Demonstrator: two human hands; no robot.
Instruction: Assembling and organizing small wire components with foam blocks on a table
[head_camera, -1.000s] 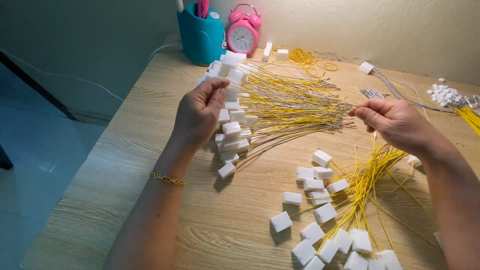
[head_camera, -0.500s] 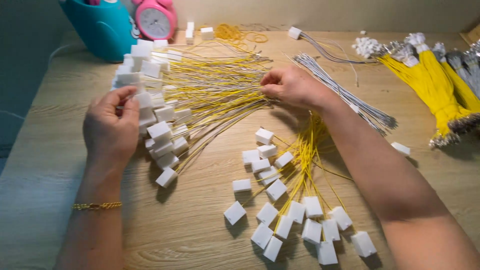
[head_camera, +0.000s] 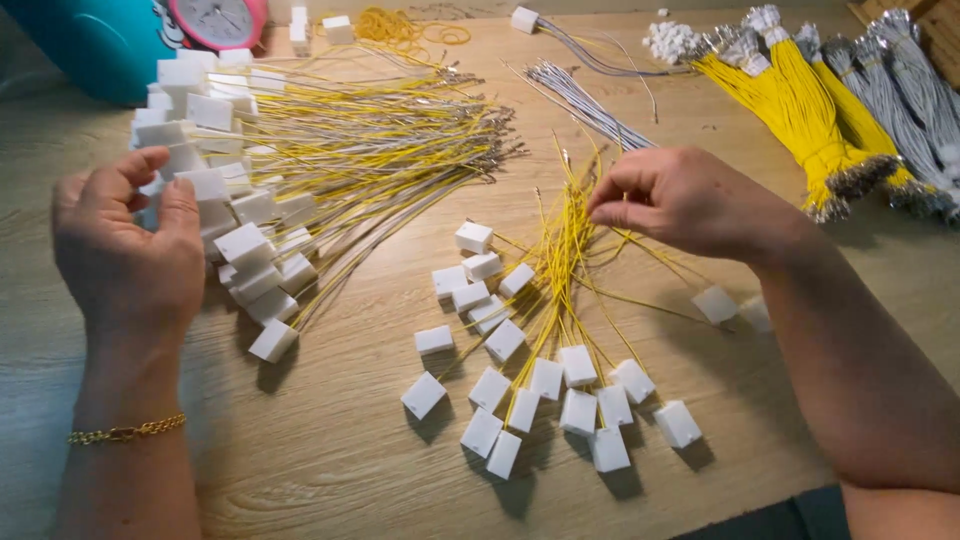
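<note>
Right hand (head_camera: 690, 200) is pinching thin yellow wires (head_camera: 570, 250) between pressed fingers above the loose bundle on the worktop (head_camera: 350, 460); left hand (head_camera: 130, 250), fingers curled, is touching the large pile (head_camera: 300, 170). Wires appear light and limp; white plugs (head_camera: 560, 400) offer firmer grip.

We see the left hand (head_camera: 125, 250) at the connector pile (head_camera: 225, 200) on the table's (head_camera: 330, 470) left, the right hand (head_camera: 690, 200) over the middle wire cluster (head_camera: 545, 330), tied bundles (head_camera: 800, 110) far right, clock (head_camera: 215, 18) behind.
</note>
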